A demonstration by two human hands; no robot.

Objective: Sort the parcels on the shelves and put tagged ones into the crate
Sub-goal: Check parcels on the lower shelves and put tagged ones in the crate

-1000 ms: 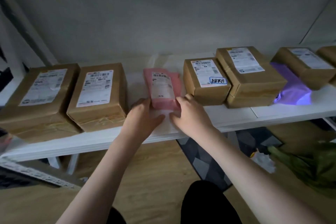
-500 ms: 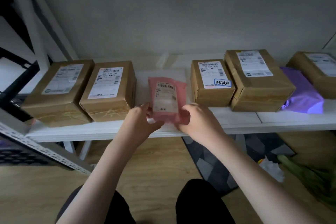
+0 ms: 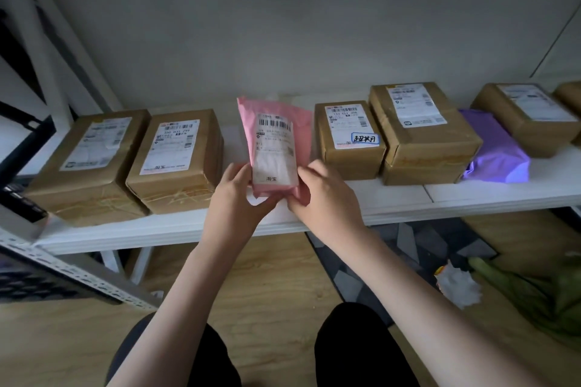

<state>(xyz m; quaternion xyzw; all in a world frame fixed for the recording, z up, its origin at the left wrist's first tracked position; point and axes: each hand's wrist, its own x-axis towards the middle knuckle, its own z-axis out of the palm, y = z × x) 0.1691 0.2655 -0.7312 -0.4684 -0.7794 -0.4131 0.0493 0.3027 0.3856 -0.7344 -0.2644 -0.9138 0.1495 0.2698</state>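
Holding a pink mailer bag [image 3: 273,148] upright by its lower end, the person's left hand [image 3: 236,198] pinches the bottom left corner while the right hand [image 3: 323,195] pinches the bottom right corner, thumbs on the front and fingers curled behind. The bag is lifted off the white shelf [image 3: 345,198], its white printed label facing the camera, and its top leans back toward the grey wall.

Just left of the grip sit two brown cardboard boxes side by side: the nearer box [image 3: 177,160] almost touches the left hand's knuckles, and the farther box [image 3: 89,163] lies beyond it near the shelf's left end. Just right of the grip stands a smaller brown box [image 3: 347,141] with a blue-edged handwritten tag [image 3: 364,138] stuck over its label. Pressed against that box's far side is a taller stack of brown boxes [image 3: 421,132], then a purple mailer bag [image 3: 493,154], then another brown box [image 3: 528,116] well off to the right.

Below the grip, under the shelf edge, the wooden floor [image 3: 267,276] shows between the forearms, with a grey patterned mat [image 3: 393,258] to the right. Farther right on the floor lie a crumpled white wrapper [image 3: 459,286] and a green bag [image 3: 540,298]. A perforated metal rail [image 3: 78,273] runs slantwise at the lower left.
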